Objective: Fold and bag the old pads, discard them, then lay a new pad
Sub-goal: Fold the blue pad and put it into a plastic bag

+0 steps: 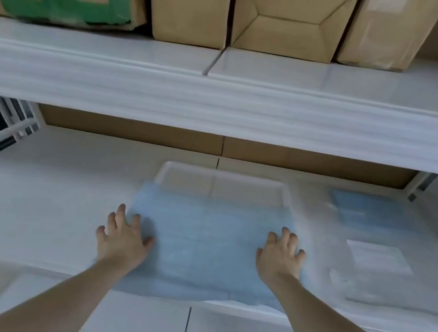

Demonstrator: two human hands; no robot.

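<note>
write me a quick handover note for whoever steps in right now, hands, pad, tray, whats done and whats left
Left hand: open, fingers spread, pressing flat on the left edge of the blue pad.
Right hand: open, flat on the pad's right edge.
The pad lies spread over the white tray on the lower shelf; the tray's far end is uncovered, and the pad's near edge hangs over the shelf front.
A clear pack of blue pads lies to the right.
Done: new pad partly laid.
Left: slide it back to cover the tray, then smooth it.
No old pads or bag in view.
</note>
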